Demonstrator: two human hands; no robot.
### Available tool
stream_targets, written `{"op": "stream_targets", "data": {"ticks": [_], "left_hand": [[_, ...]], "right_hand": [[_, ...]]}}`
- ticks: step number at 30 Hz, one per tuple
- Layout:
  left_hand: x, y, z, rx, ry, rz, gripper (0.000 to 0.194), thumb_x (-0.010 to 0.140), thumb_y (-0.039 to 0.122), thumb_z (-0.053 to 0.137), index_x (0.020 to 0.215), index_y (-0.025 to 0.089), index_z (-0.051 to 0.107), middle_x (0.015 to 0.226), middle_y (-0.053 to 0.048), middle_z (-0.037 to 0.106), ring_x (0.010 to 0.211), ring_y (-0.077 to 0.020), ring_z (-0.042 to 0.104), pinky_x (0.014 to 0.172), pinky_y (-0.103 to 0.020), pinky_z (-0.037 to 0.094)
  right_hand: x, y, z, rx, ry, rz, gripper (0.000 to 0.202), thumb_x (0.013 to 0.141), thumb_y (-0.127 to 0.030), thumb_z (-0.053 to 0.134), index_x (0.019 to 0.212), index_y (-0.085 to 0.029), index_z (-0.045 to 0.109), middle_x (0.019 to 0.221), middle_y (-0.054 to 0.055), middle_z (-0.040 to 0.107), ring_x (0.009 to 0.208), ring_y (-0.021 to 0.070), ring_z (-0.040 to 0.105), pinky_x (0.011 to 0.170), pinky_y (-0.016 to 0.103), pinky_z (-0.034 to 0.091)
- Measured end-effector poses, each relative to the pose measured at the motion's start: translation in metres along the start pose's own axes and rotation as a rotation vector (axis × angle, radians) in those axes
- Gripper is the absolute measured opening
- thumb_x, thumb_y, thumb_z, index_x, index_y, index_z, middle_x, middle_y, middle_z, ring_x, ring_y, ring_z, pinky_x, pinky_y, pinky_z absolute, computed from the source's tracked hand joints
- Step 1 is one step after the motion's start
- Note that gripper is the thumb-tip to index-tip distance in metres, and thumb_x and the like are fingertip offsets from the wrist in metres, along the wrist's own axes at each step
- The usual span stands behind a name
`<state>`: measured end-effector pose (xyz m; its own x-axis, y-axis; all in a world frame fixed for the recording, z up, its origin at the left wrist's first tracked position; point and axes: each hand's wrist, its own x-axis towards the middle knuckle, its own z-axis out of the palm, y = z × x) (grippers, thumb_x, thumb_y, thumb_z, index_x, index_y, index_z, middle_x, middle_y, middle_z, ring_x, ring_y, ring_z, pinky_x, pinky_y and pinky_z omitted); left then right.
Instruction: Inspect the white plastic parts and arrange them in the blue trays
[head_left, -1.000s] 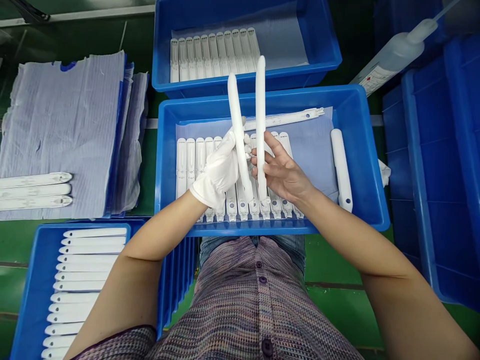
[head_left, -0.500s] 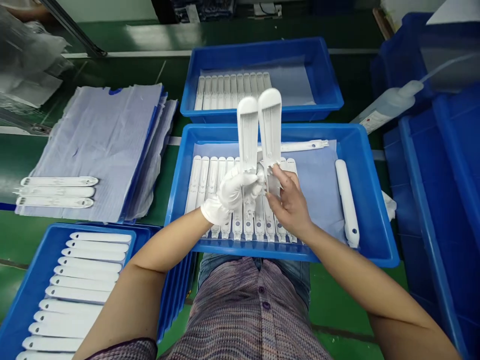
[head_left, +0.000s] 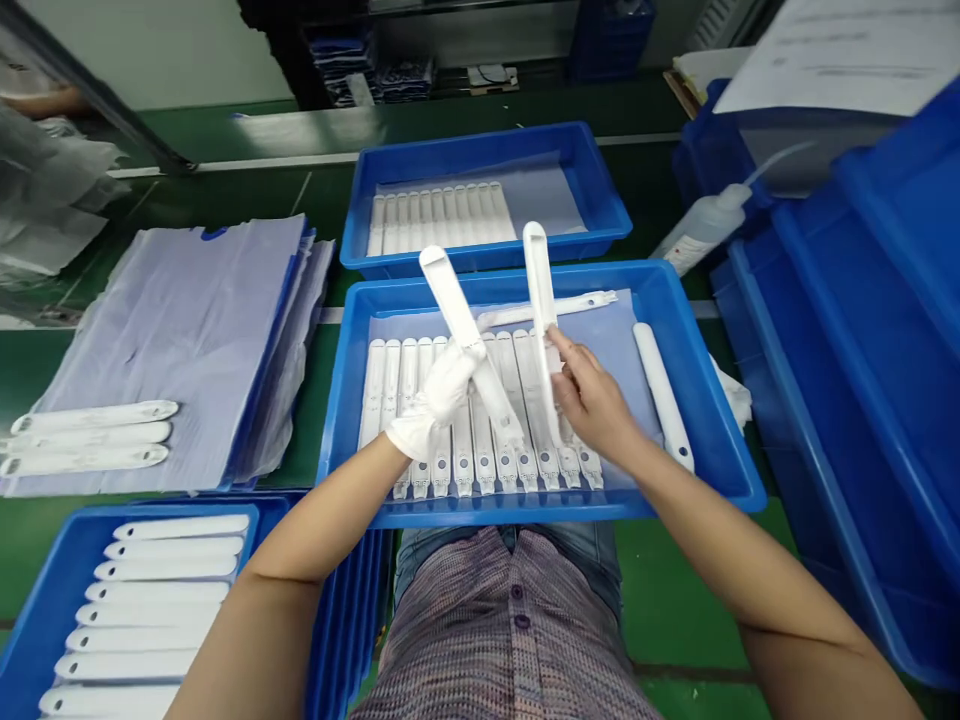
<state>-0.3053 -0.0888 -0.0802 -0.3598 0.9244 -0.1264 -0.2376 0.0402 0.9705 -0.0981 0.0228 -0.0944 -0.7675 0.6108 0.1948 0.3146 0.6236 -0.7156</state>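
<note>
My left hand (head_left: 442,390), in a white glove, is closed round a long white plastic strip (head_left: 451,295) with a rounded end, tilted up to the left. My bare right hand (head_left: 589,392) grips a second white plastic strip (head_left: 538,275) between thumb and fingers, its hollow side showing. Both are held over a blue tray (head_left: 739,440), where a row of similar white strips (head_left: 420,475) lies side by side on a pale liner sheet. Another strip (head_left: 585,303) lies crosswise at the tray's far side. One more strip (head_left: 664,395), smooth side up, rests along the right wall.
A second blue tray (head_left: 607,195) behind holds more strips. At left, a stack of pale sheets (head_left: 202,310) bears several strips, and a lower blue tray (head_left: 45,590) holds many. A squeeze bottle (head_left: 701,228) and stacked blue bins (head_left: 847,400) stand at right.
The two strips, upright and close together before, have moved apart. The left strip has turned and now leans left; the right one shows more edge-on. The head view has shifted slightly.
</note>
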Motion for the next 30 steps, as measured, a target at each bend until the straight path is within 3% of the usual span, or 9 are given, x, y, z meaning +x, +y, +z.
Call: {"op": "stream_targets", "data": {"ticks": [2, 5, 9, 14, 18, 21, 24, 26, 30], "left_hand": [[0.003, -0.001, 0.0, 0.045, -0.011, -0.033, 0.047, 0.091, 0.047, 0.074, 0.13, 0.022, 0.065, 0.074, 0.003, 0.063, 0.054, -0.009, 0.052, 0.045, -0.021, 0.041], [0.009, -0.008, 0.005, 0.066, -0.089, -0.039, 0.07, 0.084, 0.045, 0.082, 0.142, 0.02, 0.054, 0.069, 0.005, 0.06, 0.048, -0.009, 0.052, 0.039, -0.019, 0.04], [0.017, -0.023, 0.022, 0.104, -0.14, -0.146, 0.091, 0.076, 0.045, 0.087, 0.151, 0.014, 0.046, 0.068, 0.003, 0.065, 0.05, -0.0124, 0.06, 0.043, -0.02, 0.049], [0.023, -0.047, 0.057, 0.111, -0.203, -0.197, 0.12, 0.072, 0.042, 0.092, 0.165, 0.014, 0.021, 0.066, 0.004, 0.065, 0.05, -0.0139, 0.062, 0.048, -0.023, 0.054], [0.029, -0.067, 0.089, 0.129, -0.303, -0.136, 0.113, 0.084, 0.049, 0.082, 0.168, 0.017, 0.013, 0.07, 0.002, 0.067, 0.05, -0.0147, 0.062, 0.052, -0.026, 0.056], [0.031, -0.079, 0.105, 0.395, -0.267, 0.077, 0.088, 0.098, 0.05, 0.065, 0.167, 0.019, 0.021, 0.107, -0.012, 0.074, 0.081, -0.0221, 0.074, 0.081, -0.04, 0.063], [0.03, -0.09, 0.111, 0.872, -0.315, 0.449, 0.07, 0.105, 0.051, 0.053, 0.163, 0.016, 0.036, 0.154, -0.021, 0.054, 0.142, -0.0323, 0.055, 0.123, -0.053, 0.039], [0.028, -0.098, 0.113, 1.133, -0.415, 0.589, 0.068, 0.107, 0.053, 0.046, 0.161, 0.011, 0.041, 0.165, -0.02, 0.042, 0.157, -0.0334, 0.035, 0.132, -0.054, 0.021], [0.024, -0.105, 0.115, 1.38, -0.552, 0.619, 0.07, 0.107, 0.053, 0.046, 0.161, 0.009, 0.042, 0.167, -0.018, 0.04, 0.159, -0.0336, 0.032, 0.133, -0.055, 0.016]], "right_hand": [[-0.01, 0.024, -0.023, -0.09, -0.091, 0.12, 0.063, 0.104, -0.025, 0.041, 0.166, -0.018, 0.034, 0.135, 0.017, 0.062, 0.112, 0.0313, 0.066, 0.096, 0.047, 0.057], [-0.032, 0.056, -0.045, -0.261, -0.276, 0.291, 0.063, 0.1, -0.016, 0.043, 0.163, -0.01, 0.04, 0.141, 0.021, 0.061, 0.121, 0.0345, 0.065, 0.104, 0.049, 0.054], [-0.05, 0.068, -0.043, -0.385, -0.448, 0.374, 0.065, 0.098, -0.012, 0.048, 0.163, -0.009, 0.04, 0.133, 0.023, 0.063, 0.106, 0.0328, 0.07, 0.096, 0.045, 0.055], [-0.043, 0.051, -0.033, -0.254, -0.291, 0.341, 0.048, 0.103, -0.022, 0.051, 0.149, -0.012, 0.059, 0.117, 0.017, 0.066, 0.09, 0.0254, 0.069, 0.089, 0.039, 0.055], [-0.04, 0.04, -0.044, 0.062, -0.309, 0.368, 0.061, 0.103, -0.032, 0.051, 0.16, -0.012, 0.039, 0.105, 0.009, 0.069, 0.069, 0.0181, 0.064, 0.067, 0.03, 0.053], [-0.043, 0.047, -0.057, -0.078, -0.353, 0.385, 0.065, 0.1, -0.023, 0.052, 0.16, -0.006, 0.034, 0.089, 0.006, 0.07, 0.074, 0.0213, 0.065, 0.066, 0.028, 0.048], [-0.047, 0.061, -0.063, -0.391, -0.389, 0.446, 0.062, 0.1, -0.019, 0.052, 0.159, -0.005, 0.037, 0.094, 0.01, 0.073, 0.084, 0.0258, 0.069, 0.067, 0.029, 0.045], [-0.048, 0.068, -0.062, -0.51, -0.425, 0.472, 0.062, 0.099, -0.018, 0.054, 0.158, -0.006, 0.038, 0.099, 0.013, 0.075, 0.09, 0.028, 0.071, 0.068, 0.029, 0.045], [-0.059, 0.073, -0.061, -0.572, -0.462, 0.415, 0.038, 0.102, -0.022, 0.052, 0.137, -0.011, 0.061, 0.109, 0.016, 0.075, 0.097, 0.0294, 0.072, 0.074, 0.031, 0.049]]}}
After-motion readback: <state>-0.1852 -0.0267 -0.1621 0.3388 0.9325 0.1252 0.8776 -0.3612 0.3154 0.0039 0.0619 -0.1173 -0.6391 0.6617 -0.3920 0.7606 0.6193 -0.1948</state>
